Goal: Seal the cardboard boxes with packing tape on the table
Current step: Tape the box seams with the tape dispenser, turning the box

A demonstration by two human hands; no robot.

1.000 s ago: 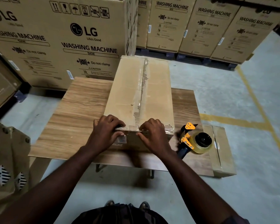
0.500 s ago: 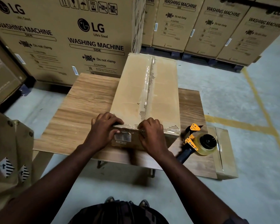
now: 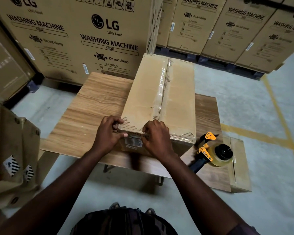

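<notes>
Box (image 3: 143,92) lies on the table (image 3: 95,106), seam taped. Left hand (image 3: 107,135) and right hand (image 3: 157,139) — slightly apart — both curl over its near top edge. Judged stiff, probably light; tape (image 3: 161,89) slick — best held at corners.

label (image 3: 133,142) — txt too small | tape gun (image 3: 210,153) handle — part behind R forearm

Ctr frame: cardboard box (image 3: 180,102) on wood table (image 3: 95,106), clear tape (image 3: 161,89) along top seam. L hand (image 3: 107,134) and R hand (image 3: 157,138) curl over box's near top edge, thumbs on front face. Tape dispenser (image 3: 214,153) lies on table, lower right of box; LG cartons (image 3: 75,39) across top.
</notes>
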